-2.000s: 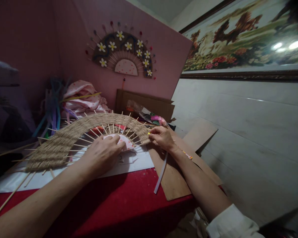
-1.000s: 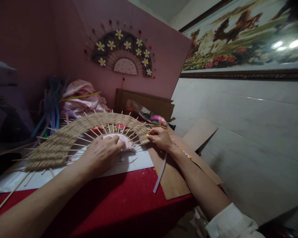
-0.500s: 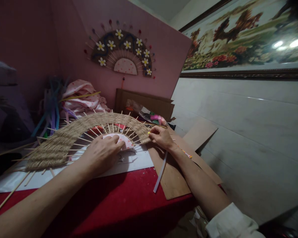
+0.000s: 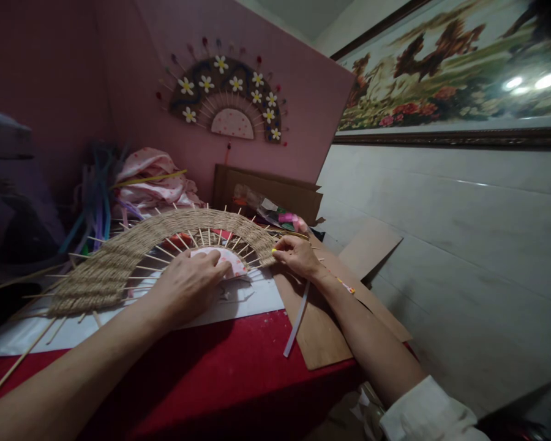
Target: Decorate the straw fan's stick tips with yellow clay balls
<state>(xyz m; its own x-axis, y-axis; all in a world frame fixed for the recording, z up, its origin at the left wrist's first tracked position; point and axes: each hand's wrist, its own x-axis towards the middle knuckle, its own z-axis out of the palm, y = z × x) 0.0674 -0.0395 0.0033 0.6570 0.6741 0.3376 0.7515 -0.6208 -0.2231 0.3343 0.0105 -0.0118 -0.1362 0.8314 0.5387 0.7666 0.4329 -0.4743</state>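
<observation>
A woven straw-coloured fan with thin sticks poking out past its arched band lies across the table. At its inner edge is a half-round of pink-dotted white cloth. My left hand is closed on that half-round, its fingers bent over the top edge and partly covering it. Thumb and fingers of my right hand pinch a small yellow piece against the right end of the woven band. What this piece is made of cannot be made out, and the fingers hide part of it.
Under the fan lies a white sheet on a red cloth. A translucent stick rests on cardboard at right. Behind are dotted fabric, ribbons and a flower-decorated fan on a pink board.
My right hand has shifted very slightly left and down with the yellow piece. My left hand and the fan look unmoved.
</observation>
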